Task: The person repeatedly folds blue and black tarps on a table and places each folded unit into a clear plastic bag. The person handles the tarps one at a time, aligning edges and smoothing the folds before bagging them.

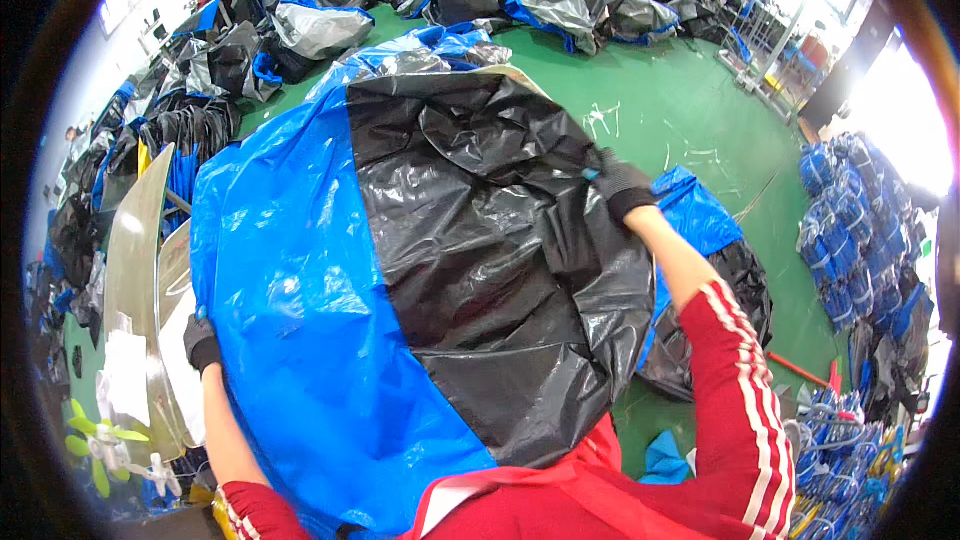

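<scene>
workshop room. a green floor [560, 65] is seen between heaps of black, blue and grey sheeting [590, 0], which are piled around the sides, presumably so that working room is gained in the middle.

centre: a blue-and-black sheet [470, 200] is held out in front of a red jacket [712, 390]. it is gripped at opposite sides, likely so that its face is spread and its weight is shared. glossy, plastic-looking; bright blue on the left, black on the right, joined along a slanting line. the black part is deeply creased, the blue smoother. the outline is rounded, perhaps partly by the lens.

far right: blue bundles [850, 225] are stacked and bound with pale straps, probably for easier carrying. nearer, a second blue-and-black piece [697, 212] is laid beyond the sheet's right edge. lower left: a green-bladed fan [103, 437].

hands, both dark-gloved. by the left hand [203, 342] the blue edge is pinched, most fingers being hidden. by the right hand [620, 185] the upper black edge is clasped, fingers bent; tightness cannot be told.
</scene>
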Action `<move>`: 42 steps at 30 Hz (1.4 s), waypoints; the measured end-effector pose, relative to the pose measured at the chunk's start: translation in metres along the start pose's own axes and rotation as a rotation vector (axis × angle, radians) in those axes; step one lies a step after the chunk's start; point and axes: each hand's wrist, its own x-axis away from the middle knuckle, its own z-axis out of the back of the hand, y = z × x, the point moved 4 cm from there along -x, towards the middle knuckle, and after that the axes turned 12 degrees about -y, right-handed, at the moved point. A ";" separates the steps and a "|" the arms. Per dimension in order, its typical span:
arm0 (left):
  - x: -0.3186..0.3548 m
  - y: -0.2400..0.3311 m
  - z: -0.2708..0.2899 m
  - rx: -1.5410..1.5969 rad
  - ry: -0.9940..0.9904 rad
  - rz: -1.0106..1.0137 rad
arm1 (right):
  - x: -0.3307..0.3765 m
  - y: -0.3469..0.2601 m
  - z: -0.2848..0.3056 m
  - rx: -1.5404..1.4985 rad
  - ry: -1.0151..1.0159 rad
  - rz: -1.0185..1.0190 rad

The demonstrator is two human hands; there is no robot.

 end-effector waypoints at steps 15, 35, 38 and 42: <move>0.048 0.165 -0.020 0.292 -0.375 -0.382 | -0.038 -0.006 0.051 0.032 0.273 0.210; 0.157 0.366 -0.040 -0.411 -0.557 -0.608 | 0.036 0.030 0.044 0.225 -0.203 -0.116; 0.214 0.462 -0.017 0.369 -0.242 -1.278 | 0.080 0.023 -0.037 0.083 -0.547 0.016; 0.274 0.516 -0.075 0.083 -0.432 -1.376 | 0.081 0.025 -0.080 0.035 -0.336 -0.243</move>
